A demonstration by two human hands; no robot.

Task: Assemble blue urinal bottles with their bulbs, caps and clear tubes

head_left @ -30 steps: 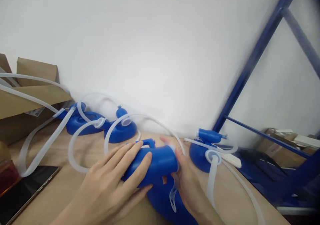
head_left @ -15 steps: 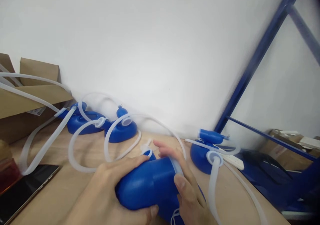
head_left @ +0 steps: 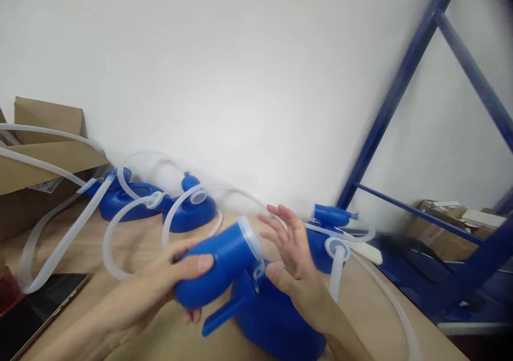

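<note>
My left hand [head_left: 168, 283] is wrapped round the curved neck of a blue plastic bottle [head_left: 218, 262], lifted off the wooden table [head_left: 132, 243] with its translucent-rimmed mouth pointing up and right. The bottle's round body [head_left: 276, 318] and handle [head_left: 218, 318] sit below. My right hand [head_left: 290, 249] is just right of the mouth, fingers spread, thumb near a small translucent cap tab [head_left: 258, 270] hanging from the rim.
Two more blue bottles [head_left: 132, 201] with translucent tubes [head_left: 120, 227] lie at the back left, another [head_left: 328, 227] at the right. A cardboard box [head_left: 32, 158] stands at the left, a dark phone [head_left: 36, 310] lower left, a blue metal rack [head_left: 404, 83] right.
The bottle's neck has been raised and turned, its mouth now tilting up and right. My right hand has come off the rim and spread its fingers. My left hand has slid under the neck.
</note>
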